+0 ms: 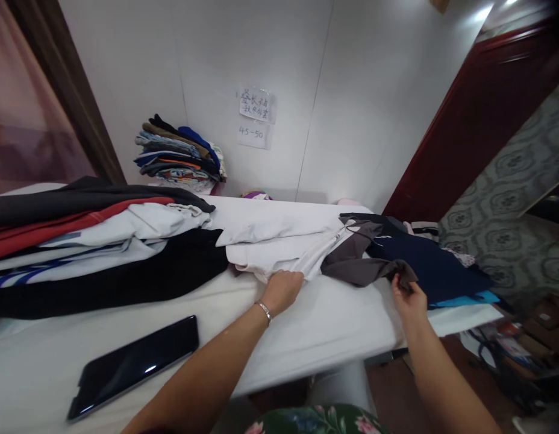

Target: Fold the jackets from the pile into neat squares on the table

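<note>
Spread across the middle of the table is a garment (293, 238), white over most of its length and grey-brown at the right, with what looks like a zip along its white edge. My left hand (284, 292), wearing a bracelet, is closed in a fist on the near white edge. Farther right, my right hand (410, 298) pinches the end of the grey-brown part (356, 265), which looks like a sleeve. This end is raised slightly beside a navy garment (419, 265).
Dark, red and white clothes (103, 241) lie piled at the left. A folded stack (178, 150) stands behind by the wall. A black phone (139, 367) lies on the white tablecloth (279, 355) near the front. Handwritten paper signs (256, 105) hang on the wall.
</note>
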{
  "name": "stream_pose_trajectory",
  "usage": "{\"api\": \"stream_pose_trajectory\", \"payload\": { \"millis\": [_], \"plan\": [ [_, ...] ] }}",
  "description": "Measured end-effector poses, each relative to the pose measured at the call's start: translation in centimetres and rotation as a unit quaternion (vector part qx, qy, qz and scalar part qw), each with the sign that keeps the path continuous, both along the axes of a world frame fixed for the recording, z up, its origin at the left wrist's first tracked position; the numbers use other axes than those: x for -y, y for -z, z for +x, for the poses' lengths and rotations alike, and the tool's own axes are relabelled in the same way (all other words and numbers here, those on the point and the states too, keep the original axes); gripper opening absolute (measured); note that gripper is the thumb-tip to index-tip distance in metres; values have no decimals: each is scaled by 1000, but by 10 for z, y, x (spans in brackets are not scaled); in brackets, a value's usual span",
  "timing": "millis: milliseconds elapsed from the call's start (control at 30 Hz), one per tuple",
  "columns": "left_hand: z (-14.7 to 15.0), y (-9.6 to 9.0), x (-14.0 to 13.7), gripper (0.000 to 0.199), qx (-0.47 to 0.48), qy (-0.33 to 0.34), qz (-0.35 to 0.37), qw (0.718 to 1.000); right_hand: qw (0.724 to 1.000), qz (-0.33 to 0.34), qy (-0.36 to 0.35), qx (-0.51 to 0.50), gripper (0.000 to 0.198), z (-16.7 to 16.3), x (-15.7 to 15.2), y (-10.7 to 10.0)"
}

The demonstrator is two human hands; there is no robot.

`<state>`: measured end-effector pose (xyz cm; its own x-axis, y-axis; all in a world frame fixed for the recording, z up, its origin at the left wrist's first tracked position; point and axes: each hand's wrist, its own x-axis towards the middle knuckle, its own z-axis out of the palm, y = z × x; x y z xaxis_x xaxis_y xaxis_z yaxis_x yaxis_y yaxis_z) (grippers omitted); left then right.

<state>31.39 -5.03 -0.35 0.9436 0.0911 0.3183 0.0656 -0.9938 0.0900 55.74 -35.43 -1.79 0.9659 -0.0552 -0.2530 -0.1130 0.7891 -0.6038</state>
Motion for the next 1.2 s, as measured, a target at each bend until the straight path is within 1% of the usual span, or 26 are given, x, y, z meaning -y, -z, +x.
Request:
{"api": "stream_pose_trajectory", "payload": {
  "millis": [100,200,267,333,400,433,467,533,567,600,633,667,700,733,800,833,867,900,933,1000,1100,1200],
  "plan": [
    [-3,-2,12,26,-21,40,3,999,997,22,51,46,26,13,28,-34],
    [-5,-5,13,29,-46,10,-32,998,987,27,87,135,24,22,54,-62],
    [-4,-4,10,29,-76,-14,-67,995,982,13,97,164,23,24,61,-71],
    [-4,0,8,34,-111,-13,-83,990,986,-17,66,151,19,23,58,-67],
    [-3,5,8,39,-133,-4,-73,988,989,-70,-4,129,14,19,44,-55],
    [-2,7,9,37,-138,-2,-63,988,986,-105,-40,124,17,15,34,-46],
    [-2,8,9,34,-140,-2,-55,989,979,-143,-72,125,25,11,22,-36],
    [-2,8,11,27,-140,-3,-43,989,956,-229,-127,133,42,2,-5,-15],
    [-3,6,13,26,-141,-2,-37,989,937,-278,-156,143,52,-4,-20,-5],
    [-4,3,14,26,-142,0,-30,989,912,-332,-182,160,60,-10,-33,4],
    [-6,0,15,26,-142,0,-22,990,879,-391,-200,186,68,-17,-46,13],
    [-8,-4,17,27,-143,-2,-15,990,836,-454,-210,225,74,-23,-58,21],
    [-11,-8,18,28,-145,-7,-10,989,782,-517,-214,274,76,-29,-68,28],
    [-14,-13,19,28,-148,-16,-7,989,720,-576,-213,325,73,-35,-76,34],
    [-21,-22,17,29,-166,-51,-15,985,589,-667,-204,407,56,-43,-85,42],
    [-25,-27,13,29,-182,-74,-28,980,534,-698,-200,432,47,-46,-87,44],
    [-28,-31,8,31,-201,-95,-46,974,495,-720,-193,447,42,-47,-88,46],
    [-31,-34,1,34,-214,-114,-70,968,471,-733,-186,453,40,-48,-88,46],
    [-33,-36,-7,36,-220,-130,-96,962,458,-740,-182,457,39,-48,-87,47],
    [-34,-36,-24,39,-203,-164,-134,956,454,-741,-176,463,41,-46,-85,46],
    [-28,-26,-41,35,-135,-224,-137,956,473,-725,-176,469,39,-47,-83,45],
    [-19,-11,-43,31,-81,-238,-119,960,502,-685,-202,487,39,-50,-81,43]
  ]
}}
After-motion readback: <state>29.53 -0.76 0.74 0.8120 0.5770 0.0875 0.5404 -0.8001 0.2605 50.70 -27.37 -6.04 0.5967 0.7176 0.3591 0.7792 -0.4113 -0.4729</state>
